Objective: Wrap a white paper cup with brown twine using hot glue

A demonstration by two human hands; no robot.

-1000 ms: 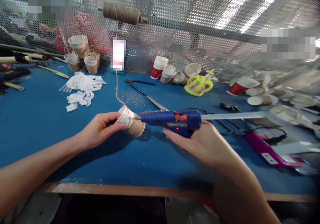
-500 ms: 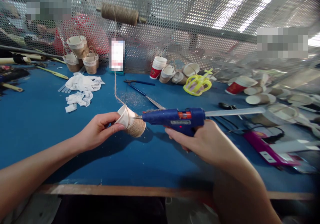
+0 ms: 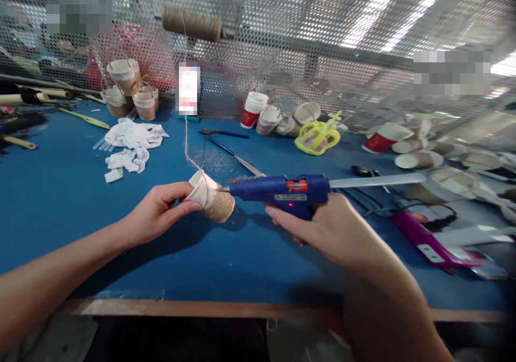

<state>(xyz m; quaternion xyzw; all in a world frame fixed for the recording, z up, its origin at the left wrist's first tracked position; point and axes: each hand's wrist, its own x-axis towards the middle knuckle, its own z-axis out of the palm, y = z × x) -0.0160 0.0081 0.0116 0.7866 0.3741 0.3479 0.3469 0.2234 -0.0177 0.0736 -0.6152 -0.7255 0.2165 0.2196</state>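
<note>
Our left hand [image 3: 167, 214] pinches the paper cup [image 3: 210, 196], right hand [image 3: 322, 225] grips the glue gun [image 3: 270, 191]: likely gluing, next needing taut twine [image 3: 186, 141].

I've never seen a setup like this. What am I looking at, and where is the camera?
There is no machine arm here: these are a person's bare hands, seen from a camera worn on the head, looking forward and down.

The left hand holds a paper cup partly wrapped in twine. The right hand holds a blue glue gun, its nozzle at the cup's side; whether they touch is hard to tell. A strand runs from the cup up toward a twine spool.

On the blue table lie white scraps and a yellow crown-shaped piece.
</note>
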